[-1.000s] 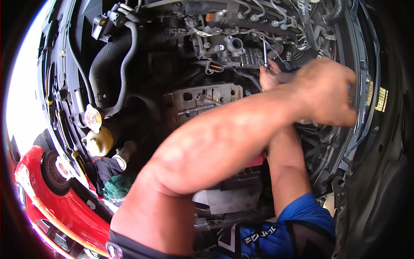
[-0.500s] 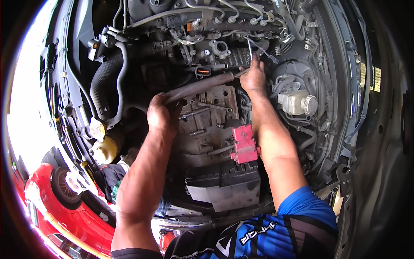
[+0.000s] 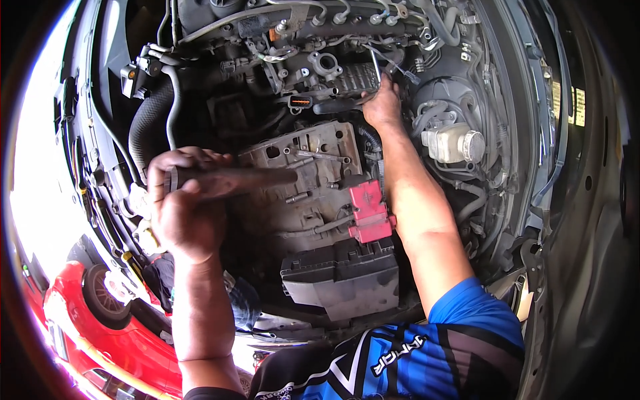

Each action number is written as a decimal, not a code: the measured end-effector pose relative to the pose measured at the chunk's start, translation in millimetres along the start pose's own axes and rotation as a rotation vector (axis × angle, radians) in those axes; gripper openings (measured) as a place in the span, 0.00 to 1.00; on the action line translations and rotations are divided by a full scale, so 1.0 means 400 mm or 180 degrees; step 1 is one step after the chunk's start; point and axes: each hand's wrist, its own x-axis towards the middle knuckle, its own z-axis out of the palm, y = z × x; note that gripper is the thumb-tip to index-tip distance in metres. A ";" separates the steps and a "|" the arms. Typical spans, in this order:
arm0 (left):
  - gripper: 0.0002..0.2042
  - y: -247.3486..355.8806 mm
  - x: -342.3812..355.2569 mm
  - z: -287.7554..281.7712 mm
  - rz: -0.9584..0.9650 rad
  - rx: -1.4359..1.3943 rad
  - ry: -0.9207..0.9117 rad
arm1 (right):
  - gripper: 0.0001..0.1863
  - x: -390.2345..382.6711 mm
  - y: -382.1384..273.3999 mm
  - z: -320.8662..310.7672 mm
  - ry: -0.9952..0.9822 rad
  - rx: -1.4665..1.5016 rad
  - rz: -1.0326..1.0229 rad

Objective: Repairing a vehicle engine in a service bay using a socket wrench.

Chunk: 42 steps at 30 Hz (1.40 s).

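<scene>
Dark tube (image 3: 247,181) is left of centre in the frame, roughly level, its right end free over the metal tray (image 3: 267,217); left hand (image 3: 187,213) is wrapped round its left end, firm grip, thumb along the near side; slight blur there.

Right hand (image 3: 383,107), upper right of centre, has its fingers curled round the lower end of a slim metal rod (image 3: 375,65) that stands up toward the engine; a dark handle (image 3: 337,107) runs left from the same hand, its outer end free and well apart from the tube; exact finger placement hidden.

On the tray: a thin bar wrench (image 3: 319,155) near the upper edge, a small socket (image 3: 298,198) below it; pink cover (image 3: 370,210) sits at the tray's right edge, beside the right forearm; black box (image 3: 340,273) just below, lower centre.

Further out: round flange (image 3: 327,65) with an open bore, top centre; black connector (image 3: 300,102) with orange inside, below left of it; whitish reservoir (image 3: 453,143) at right; ribbed hose (image 3: 147,127) upper left; red car (image 3: 113,340) lower left, outside the engine bay.
</scene>
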 end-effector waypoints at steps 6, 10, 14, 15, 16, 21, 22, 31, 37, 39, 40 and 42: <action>0.15 -0.117 -0.018 0.038 -0.0757 0.0384 0.0476 | 0.27 0.010 0.036 -0.083 -0.0375 0.0449 0.0180; 0.14 -0.157 0.020 0.099 -0.1183 0.1105 -0.0088 | 0.26 -0.019 0.003 -0.125 -0.0514 0.0317 0.0400; 0.30 -0.251 0.103 0.161 -0.1330 0.2158 -0.0764 | 0.25 -0.019 0.003 -0.147 -0.0601 0.0430 0.0441; 0.33 -0.276 0.118 0.188 -0.1476 0.2122 -0.0659 | 0.24 -0.019 0.001 -0.158 -0.0677 0.0430 0.0454; 0.33 -0.289 0.136 0.217 -0.1506 0.2031 -0.0779 | 0.22 -0.026 -0.005 -0.168 -0.0660 0.0568 0.0535; 0.31 -0.348 0.210 0.299 -0.1207 0.1838 -0.0917 | 0.18 -0.020 -0.014 -0.181 -0.0871 0.0778 0.0761; 0.26 -0.357 0.229 0.323 -0.1250 0.2046 -0.0793 | 0.18 -0.018 -0.006 -0.182 -0.0926 0.0883 0.0801; 0.14 -0.416 0.284 0.365 -0.1103 0.2151 -0.1053 | 0.27 0.012 0.045 -0.124 -0.0633 0.2369 0.1757; 0.16 -0.423 0.267 0.295 -0.1146 0.2134 -0.1224 | 0.10 0.006 -0.007 -0.123 -0.0005 0.5458 0.2804; 0.19 -0.437 0.247 0.298 -0.1227 0.2346 -0.1436 | 0.07 0.023 -0.003 -0.081 0.0371 0.5833 0.3074; 0.20 -0.454 0.240 0.329 -0.1101 0.2340 -0.1585 | 0.04 0.061 0.070 -0.045 0.0449 0.5892 0.3176; 0.22 -0.463 0.224 0.351 -0.0896 0.2400 -0.1620 | 0.04 0.108 0.121 -0.006 0.0546 0.6030 0.3193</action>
